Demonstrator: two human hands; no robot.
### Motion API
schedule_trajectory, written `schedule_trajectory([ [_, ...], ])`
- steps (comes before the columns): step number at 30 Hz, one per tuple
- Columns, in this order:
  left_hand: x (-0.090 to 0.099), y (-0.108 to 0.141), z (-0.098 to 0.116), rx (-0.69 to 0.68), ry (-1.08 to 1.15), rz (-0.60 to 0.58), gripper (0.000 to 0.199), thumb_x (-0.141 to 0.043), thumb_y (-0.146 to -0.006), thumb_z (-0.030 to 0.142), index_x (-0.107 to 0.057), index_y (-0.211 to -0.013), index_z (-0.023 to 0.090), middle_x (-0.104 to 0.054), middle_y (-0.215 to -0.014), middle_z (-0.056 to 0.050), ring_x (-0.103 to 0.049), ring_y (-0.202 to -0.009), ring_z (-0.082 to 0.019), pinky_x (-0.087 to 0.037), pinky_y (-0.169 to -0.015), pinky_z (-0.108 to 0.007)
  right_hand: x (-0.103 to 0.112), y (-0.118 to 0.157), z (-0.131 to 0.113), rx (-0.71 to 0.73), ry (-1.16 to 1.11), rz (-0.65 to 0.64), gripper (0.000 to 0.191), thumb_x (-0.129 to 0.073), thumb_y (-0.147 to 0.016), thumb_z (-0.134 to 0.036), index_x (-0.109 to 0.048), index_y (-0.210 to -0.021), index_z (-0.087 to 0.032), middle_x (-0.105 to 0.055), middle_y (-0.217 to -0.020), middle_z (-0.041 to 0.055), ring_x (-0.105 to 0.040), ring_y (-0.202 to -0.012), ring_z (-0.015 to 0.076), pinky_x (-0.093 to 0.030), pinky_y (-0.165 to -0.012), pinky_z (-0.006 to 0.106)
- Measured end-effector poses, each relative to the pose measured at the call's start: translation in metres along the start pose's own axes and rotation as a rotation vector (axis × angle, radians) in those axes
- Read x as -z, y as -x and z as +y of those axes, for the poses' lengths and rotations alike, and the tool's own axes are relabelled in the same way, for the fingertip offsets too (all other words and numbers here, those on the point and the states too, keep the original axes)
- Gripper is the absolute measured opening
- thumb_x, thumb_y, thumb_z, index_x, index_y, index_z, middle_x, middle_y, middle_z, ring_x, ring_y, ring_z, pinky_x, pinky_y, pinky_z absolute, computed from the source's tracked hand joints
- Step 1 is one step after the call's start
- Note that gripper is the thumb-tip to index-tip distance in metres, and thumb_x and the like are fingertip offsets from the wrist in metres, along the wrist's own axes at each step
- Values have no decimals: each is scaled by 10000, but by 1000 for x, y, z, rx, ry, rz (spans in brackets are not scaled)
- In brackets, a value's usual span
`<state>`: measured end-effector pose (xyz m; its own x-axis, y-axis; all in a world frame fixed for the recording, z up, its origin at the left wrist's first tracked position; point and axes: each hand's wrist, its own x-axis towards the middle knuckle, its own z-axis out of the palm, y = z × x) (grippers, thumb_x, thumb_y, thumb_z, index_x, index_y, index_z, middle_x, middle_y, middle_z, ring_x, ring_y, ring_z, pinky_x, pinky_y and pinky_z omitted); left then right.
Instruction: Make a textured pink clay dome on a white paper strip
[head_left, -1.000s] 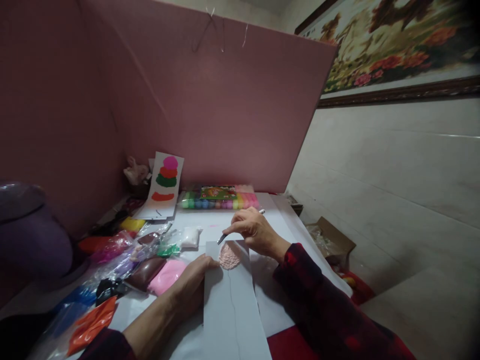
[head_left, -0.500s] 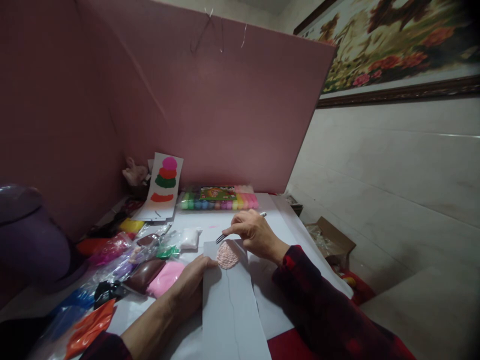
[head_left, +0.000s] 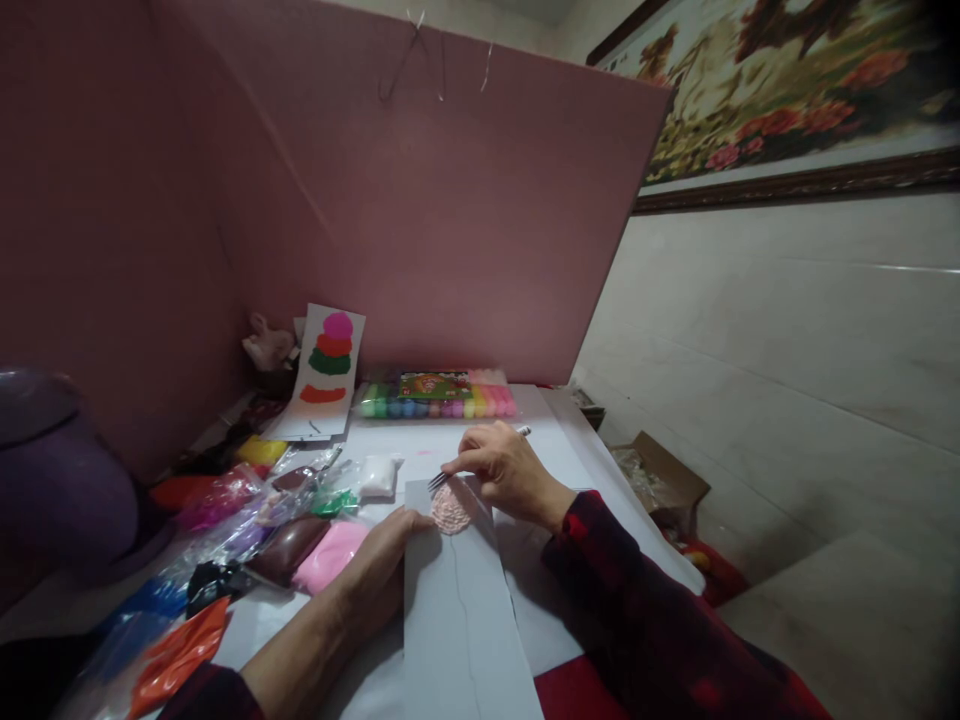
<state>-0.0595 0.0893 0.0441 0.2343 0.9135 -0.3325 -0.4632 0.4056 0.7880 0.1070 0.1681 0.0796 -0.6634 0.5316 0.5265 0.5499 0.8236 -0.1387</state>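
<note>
A long white card lies in front of me with a wavy pencil line down it. Near its far end is a round, pale pink clay disc with a rough, pitted surface. My left hand grips the card's left edge, its thumb on top beside the disc; the other fingers are mostly hidden. In my right hand is a small fork, held in a pinch with its tines at the disc's upper left edge. A white tip shows behind the right hand; I cannot tell whether it belongs to the fork.
Bags of coloured clay, among them a pink bag and an orange bag, crowd the left side. A pack of coloured clay lies at the back, near a painted card. An open cardboard box stands at right.
The fork's tines have shifted slightly left and down onto the disc's edge. My left hand keeps its hold on the card.
</note>
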Motion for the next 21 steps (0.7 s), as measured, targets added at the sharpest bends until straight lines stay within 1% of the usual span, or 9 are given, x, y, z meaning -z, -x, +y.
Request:
schedule_trajectory([
  [5, 1, -1, -1, 3, 5, -13, 171, -565, -683, 124, -576, -853, 107, -617, -631, -36, -550, -520, -154, -460, -539, -284, -1, 1, -2, -3, 10, -6, 385, -608, -675, 36, -746, -849, -278, -620, -727, -14, -513, -713, 140, -262, -653, 274],
  [10, -1, 2, 1, 12, 16, 17, 131, -582, -665, 124, -579, -796, 112, -610, -613, -34, -555, -522, -157, -446, -517, -272, -1, 0, -3, -4, 22, 15, 384, -607, -675, 39, -744, -846, -277, -615, -724, -14, -518, -713, 143, -278, -647, 276],
  [12, -1, 3, 1, 15, 28, 25, 139, -585, -660, 121, -589, -798, 111, -624, -622, -40, -563, -526, -159, -447, -523, -270, 2, 0, -2, -35, 9, 60, 387, -591, -703, 42, -738, -879, -269, -626, -751, -6, -521, -724, 146, -304, -649, 275],
  [16, 4, 2, 2, 68, 48, -29, 203, -546, -695, 144, -619, -872, 76, -662, -648, -85, -613, -577, -204, -467, -551, -293, 15, 2, 0, -180, -127, 234, 364, -499, -824, 11, -689, -1024, -227, -645, -844, 30, -558, -764, 147, -397, -665, 269],
  [18, 7, 0, 2, 91, 59, -50, 244, -529, -712, 154, -623, -912, 50, -672, -652, -105, -635, -610, -228, -473, -557, -302, 20, 7, -1, -205, -177, 246, 345, -491, -842, -11, -672, -1047, -221, -646, -864, 36, -572, -783, 152, -432, -680, 277],
  [21, 9, -1, 3, 105, 98, -86, 284, -520, -724, 156, -621, -958, 31, -688, -668, -117, -658, -650, -244, -486, -586, -308, 20, 20, -6, -198, -185, 211, 329, -487, -846, -26, -676, -1040, -213, -635, -850, 41, -578, -778, 160, -459, -687, 294],
])
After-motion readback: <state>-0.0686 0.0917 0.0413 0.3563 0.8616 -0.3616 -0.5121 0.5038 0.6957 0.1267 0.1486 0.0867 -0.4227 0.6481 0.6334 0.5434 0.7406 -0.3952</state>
